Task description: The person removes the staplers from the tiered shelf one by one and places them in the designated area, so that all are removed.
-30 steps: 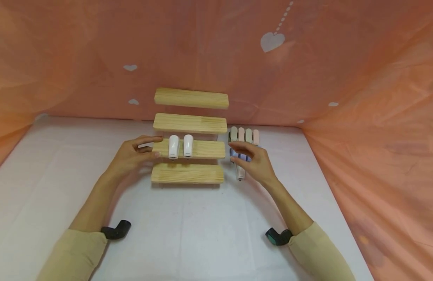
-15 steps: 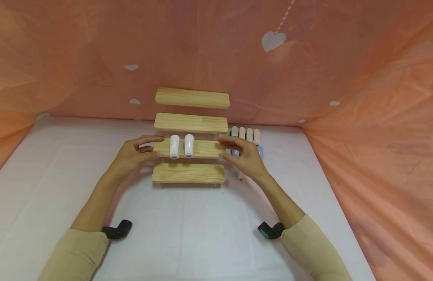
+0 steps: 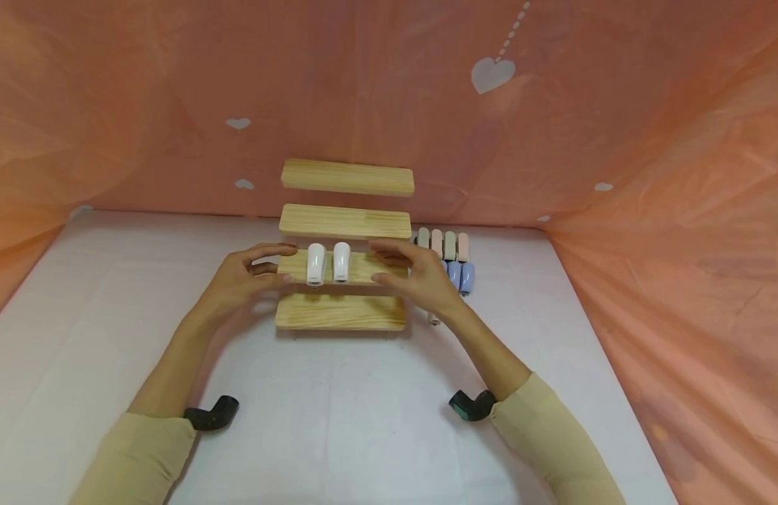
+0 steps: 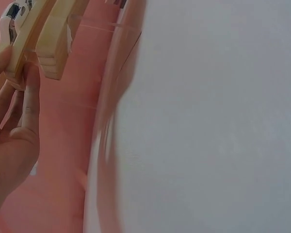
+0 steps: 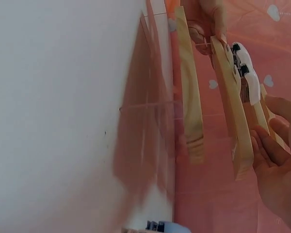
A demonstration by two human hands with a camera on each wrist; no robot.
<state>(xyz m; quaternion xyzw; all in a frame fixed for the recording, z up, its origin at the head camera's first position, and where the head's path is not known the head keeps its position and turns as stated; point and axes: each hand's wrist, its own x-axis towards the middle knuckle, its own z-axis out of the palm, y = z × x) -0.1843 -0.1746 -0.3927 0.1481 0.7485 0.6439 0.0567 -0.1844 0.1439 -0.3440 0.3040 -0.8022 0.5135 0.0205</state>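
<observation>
Two white mini staplers (image 3: pixel 316 265) stand side by side on the third board down of a four-tier wooden shelf rack (image 3: pixel 341 312). At that board's left end, my left hand (image 3: pixel 240 277) pinches the wood between thumb and fingers, as the left wrist view shows on the board's end (image 4: pixel 18 63). Over the right end of the same tier, my right hand (image 3: pixel 426 280) has its thumb and fingers spread, just right of the staplers. In the right wrist view the right hand (image 5: pixel 281 179) lies beside the board (image 5: pixel 233 107), apart from the white staplers (image 5: pixel 250 80).
Right of the rack lie several small staplers on the white tabletop (image 3: pixel 363 421): green and pink ones (image 3: pixel 463 247) behind, blue ones (image 3: pixel 467 278) in front, partly hidden by my right hand. An orange-pink cloth (image 3: pixel 363 84) hangs behind and at the sides.
My right hand has moved left from over the staplers beside the rack to the third tier's right end, uncovering blue staplers. My left hand has stayed at the board's left end.
</observation>
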